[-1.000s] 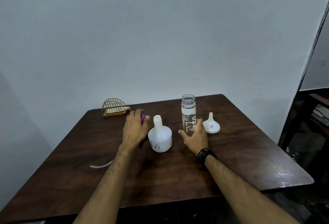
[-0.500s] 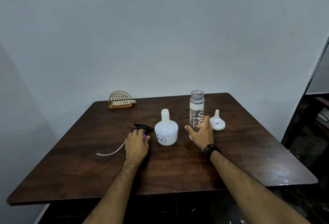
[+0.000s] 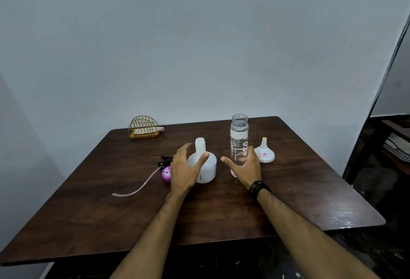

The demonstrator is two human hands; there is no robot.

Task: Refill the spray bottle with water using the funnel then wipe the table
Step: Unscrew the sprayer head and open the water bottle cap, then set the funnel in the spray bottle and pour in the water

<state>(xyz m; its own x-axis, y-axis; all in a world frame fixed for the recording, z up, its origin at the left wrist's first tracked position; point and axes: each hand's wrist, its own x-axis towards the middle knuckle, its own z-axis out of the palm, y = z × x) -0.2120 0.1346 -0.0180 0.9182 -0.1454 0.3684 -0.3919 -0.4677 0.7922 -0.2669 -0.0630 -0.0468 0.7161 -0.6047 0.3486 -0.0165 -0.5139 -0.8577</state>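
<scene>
A squat white spray bottle (image 3: pixel 207 168) with its top off stands in the middle of the dark wooden table (image 3: pixel 310 190). Its purple and black spray head (image 3: pixel 166 169) with a clear tube lies to its left. A tall clear water bottle (image 3: pixel 239 139), uncapped, stands to the right. Beyond that, a white funnel (image 3: pixel 264 153) rests mouth down. My left hand (image 3: pixel 185 168) is open with fingers spread, just in front and left of the spray bottle, thumb near its shoulder. My right hand (image 3: pixel 245 169) is open at the water bottle's base, fingers beside it.
A gold wire holder (image 3: pixel 143 128) with folded cloths sits at the table's back left, near the wall. At the right edge of view stands dark furniture (image 3: pixel 390 141) with items on a shelf. The table's front edge is close to me.
My left hand has let go of the spray head, which now lies on the table, and has moved right to the spray bottle. My right hand stays by the water bottle.
</scene>
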